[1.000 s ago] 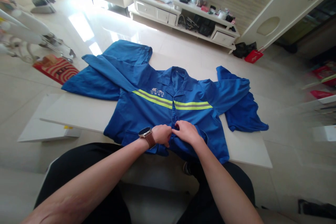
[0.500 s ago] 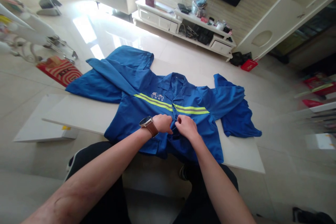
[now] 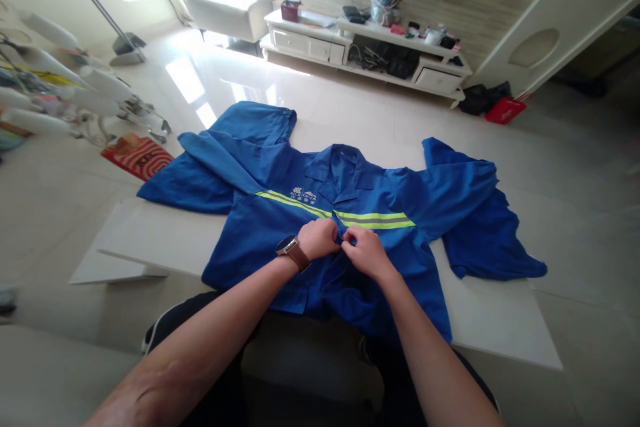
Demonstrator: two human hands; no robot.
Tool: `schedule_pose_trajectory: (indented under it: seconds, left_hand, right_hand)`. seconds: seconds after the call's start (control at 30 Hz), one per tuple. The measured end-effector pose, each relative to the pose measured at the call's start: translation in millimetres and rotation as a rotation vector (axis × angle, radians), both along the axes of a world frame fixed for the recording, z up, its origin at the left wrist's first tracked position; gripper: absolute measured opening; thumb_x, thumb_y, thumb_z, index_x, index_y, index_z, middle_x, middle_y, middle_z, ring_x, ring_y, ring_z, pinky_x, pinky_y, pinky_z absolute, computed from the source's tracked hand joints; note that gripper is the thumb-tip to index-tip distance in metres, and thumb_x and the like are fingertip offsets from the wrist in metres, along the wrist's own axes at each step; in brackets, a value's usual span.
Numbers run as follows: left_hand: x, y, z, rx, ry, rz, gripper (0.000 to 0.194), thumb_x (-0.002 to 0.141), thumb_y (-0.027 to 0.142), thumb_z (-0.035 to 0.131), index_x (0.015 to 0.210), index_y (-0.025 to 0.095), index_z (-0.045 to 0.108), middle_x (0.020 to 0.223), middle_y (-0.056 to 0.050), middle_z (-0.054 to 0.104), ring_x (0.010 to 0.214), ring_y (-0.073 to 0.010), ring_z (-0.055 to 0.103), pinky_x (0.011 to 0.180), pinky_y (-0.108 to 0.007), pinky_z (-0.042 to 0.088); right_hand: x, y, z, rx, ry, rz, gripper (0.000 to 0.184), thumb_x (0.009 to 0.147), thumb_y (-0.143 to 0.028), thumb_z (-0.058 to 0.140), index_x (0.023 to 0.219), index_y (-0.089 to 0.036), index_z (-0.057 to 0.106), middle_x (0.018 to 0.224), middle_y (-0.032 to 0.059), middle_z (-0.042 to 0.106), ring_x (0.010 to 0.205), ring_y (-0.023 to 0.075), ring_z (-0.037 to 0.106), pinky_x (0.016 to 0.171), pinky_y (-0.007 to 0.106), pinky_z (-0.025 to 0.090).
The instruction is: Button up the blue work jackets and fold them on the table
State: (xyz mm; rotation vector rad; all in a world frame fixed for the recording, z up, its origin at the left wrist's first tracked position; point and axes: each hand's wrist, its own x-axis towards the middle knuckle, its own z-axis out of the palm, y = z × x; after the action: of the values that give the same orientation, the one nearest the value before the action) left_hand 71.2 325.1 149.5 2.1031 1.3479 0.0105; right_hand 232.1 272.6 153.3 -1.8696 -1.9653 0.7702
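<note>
Because the blue work jacket [image 3: 280, 233] is lying face up on a low white table [image 3: 515, 327], with its collar [image 3: 367, 177] pointing away and its hem hanging toward the person's lap, the front opening is running straight toward the body, a layout that is presumably letting both hands meet at it without crossing. The left hand [image 3: 319, 239], wearing a brown-strapped wristwatch [image 3: 287, 245], is gripping the front placket [image 3: 335, 207] just below the yellow-and-grey reflective band [image 3: 375, 220], its fingers curling over the cloth. The right hand [image 3: 366, 252] is pinching the placket from the other side, thumb and forefinger closing on the fabric, its fingertips almost touching those of the left. Whether a button is sitting between them is hard to tell, since the fingers are covering that spot. Each hand is probably steadying its own edge, so that the two fronts are being held close together. Below the hands, the lower fronts are falling in loose folds near the person's black trousers [image 3: 180, 313]. The sleeves [image 3: 457, 190] are spreading out to both sides over more blue cloth [image 3: 493, 240], which is keeping them well apart from the working fingers.
</note>
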Motion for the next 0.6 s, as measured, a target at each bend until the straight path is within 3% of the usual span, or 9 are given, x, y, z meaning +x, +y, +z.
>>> schedule_pose_trajectory:
  seconds: [0.2, 0.43, 0.6]
  left_hand:
    - [3, 14, -10.4, 0.025, -0.051, -0.092, 0.023, 0.072, 0.017, 0.066, 0.094, 0.019, 0.07, 0.096, -0.009, 0.076, 0.088, -0.0238, 0.071, 0.072, -0.028, 0.05]
    - [3, 15, -7.5, 0.013, -0.067, -0.137, 0.018, 0.069, 0.013, 0.061, 0.081, 0.021, 0.071, 0.088, -0.007, 0.075, 0.084, -0.0233, 0.07, 0.069, -0.028, 0.049]
    - [-3, 13, -6.3, -0.024, -0.089, -0.139, 0.016, 0.069, 0.013, 0.064, 0.08, 0.02, 0.073, 0.089, -0.006, 0.076, 0.083, -0.0222, 0.07, 0.07, -0.027, 0.05]
  right_hand:
    - [12, 6, -7.5, -0.102, 0.069, 0.048, 0.009, 0.082, -0.017, 0.058, 0.076, -0.021, 0.062, 0.084, 0.0027, 0.07, 0.081, 0.0176, 0.062, 0.078, 0.026, 0.042]
    - [12, 10, -6.2, -0.109, -0.171, -0.063, 0.012, 0.088, -0.026, 0.059, 0.081, -0.023, 0.067, 0.092, 0.0033, 0.074, 0.087, 0.0202, 0.065, 0.072, 0.028, 0.039]
    - [0, 6, -7.6, -0.116, -0.207, -0.066, 0.012, 0.091, -0.025, 0.058, 0.087, -0.023, 0.068, 0.098, 0.0039, 0.074, 0.091, 0.0198, 0.065, 0.072, 0.028, 0.038]
